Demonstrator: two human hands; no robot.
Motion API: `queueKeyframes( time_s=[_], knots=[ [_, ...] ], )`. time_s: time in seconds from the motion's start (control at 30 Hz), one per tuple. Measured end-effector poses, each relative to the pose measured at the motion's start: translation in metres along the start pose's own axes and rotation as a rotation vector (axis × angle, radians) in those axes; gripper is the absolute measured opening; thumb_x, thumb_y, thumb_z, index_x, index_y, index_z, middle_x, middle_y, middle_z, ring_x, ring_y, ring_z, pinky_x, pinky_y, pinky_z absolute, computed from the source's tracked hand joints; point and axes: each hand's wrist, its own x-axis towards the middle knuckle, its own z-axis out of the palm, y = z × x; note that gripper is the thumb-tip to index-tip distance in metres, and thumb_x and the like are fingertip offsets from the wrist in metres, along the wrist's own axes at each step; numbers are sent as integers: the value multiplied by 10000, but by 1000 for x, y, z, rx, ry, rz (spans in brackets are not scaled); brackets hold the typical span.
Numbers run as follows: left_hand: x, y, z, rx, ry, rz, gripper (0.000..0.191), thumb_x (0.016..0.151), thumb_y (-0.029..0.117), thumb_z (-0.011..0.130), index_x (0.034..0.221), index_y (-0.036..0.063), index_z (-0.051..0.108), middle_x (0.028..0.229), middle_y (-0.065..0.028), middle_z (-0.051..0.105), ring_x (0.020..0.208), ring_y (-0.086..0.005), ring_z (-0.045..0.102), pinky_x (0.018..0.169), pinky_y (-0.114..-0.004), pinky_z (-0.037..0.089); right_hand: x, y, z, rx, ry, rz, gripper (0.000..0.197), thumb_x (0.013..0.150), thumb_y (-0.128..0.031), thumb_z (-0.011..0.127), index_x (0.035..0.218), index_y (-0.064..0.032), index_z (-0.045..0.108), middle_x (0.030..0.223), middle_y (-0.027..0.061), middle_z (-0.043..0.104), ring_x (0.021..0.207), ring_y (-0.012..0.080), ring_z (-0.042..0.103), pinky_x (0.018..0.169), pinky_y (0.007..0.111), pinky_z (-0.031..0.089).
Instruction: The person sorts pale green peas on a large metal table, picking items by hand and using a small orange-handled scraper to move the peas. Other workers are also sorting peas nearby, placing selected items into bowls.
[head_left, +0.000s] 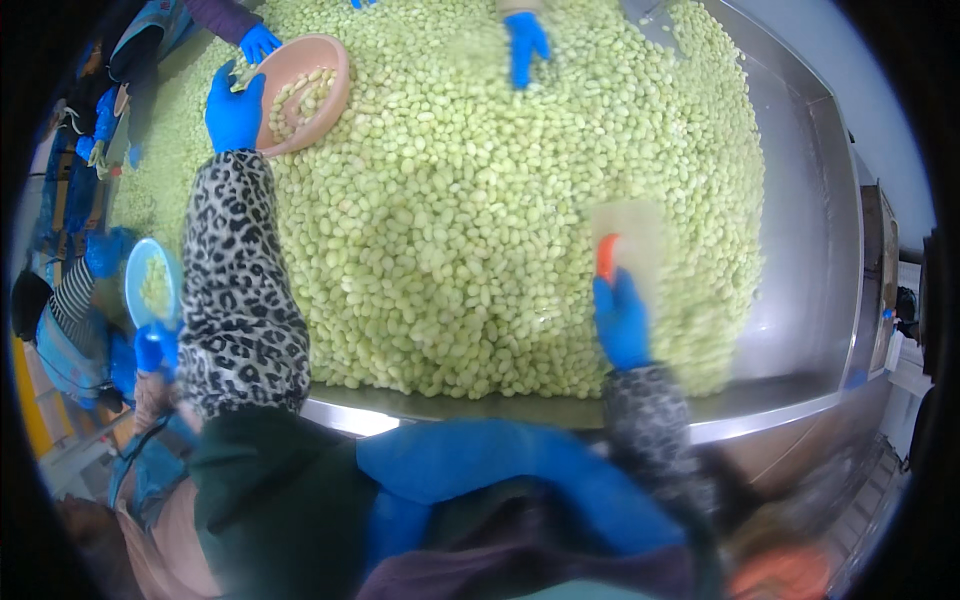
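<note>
My left hand (234, 120), in a blue glove, is beside the left rim of a pink plastic bowl (336, 97). Its thumb and fingers are spread, with pale green pieces visible in the gap. Some of the same oval pieces lie inside the bowl. Motion blurs my right hand (622, 322), also blue-gloved, which grips the orange handle of a flat pale scraper (637, 225). That blade is over the right part of a wide bed of small, pale green oval fruits or beans (450, 247), whose exact kind I cannot tell.
A steel trough table (795, 247) holds the bed. Across from me is another person's gloved hand (527, 49); a second person's hand (259, 43) is at the bowl's far rim. At left, someone holds a light-blue bowl (133, 281) with green pieces.
</note>
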Motion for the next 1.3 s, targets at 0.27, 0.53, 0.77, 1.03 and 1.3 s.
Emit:
queueKeyframes(
  time_s=[0.27,0.53,0.77,1.03,1.3],
  knots=[
    [-107,61,32,-328,-191,-145,506,909,193,753,1349,38,557,1323,-134,573,1068,-242,601,902,-359,521,96,-3,15,-312,3,63,416,997,-388,555,1185,-18,579,912,274,695,852,481,669,755,558,528],
    [-232,143,5,-520,-459,-255,372,915,38,671,1279,75,598,1242,-93,585,1050,-216,598,919,-341,508,204,-13,75,-207,119,-121,395,985,-395,564,1108,-21,592,874,244,700,824,433,680,740,530,528],
    [-298,175,-13,-660,-710,-224,289,922,-5,636,1206,45,648,1190,-119,615,1029,-207,628,880,-328,528,160,-31,88,98,-304,-181,329,953,-312,654,1151,-50,638,840,214,696,738,379,686,650,487,539],
    [-319,189,-24,-691,-860,-33,203,928,37,655,1125,41,703,1122,-147,672,1046,-281,653,893,-369,539,11,-11,24,-107,-114,-260,465,983,-273,642,1322,32,554,992,254,702,875,364,705,771,430,567],
    [-356,174,-36,-821,-1133,-216,141,963,104,651,1067,28,709,1054,-127,688,951,-243,673,811,-345,550,-16,44,2,-207,107,56,341,1019,-245,573,1201,38,515,775,234,656,673,420,647,591,469,495]
  ],
)
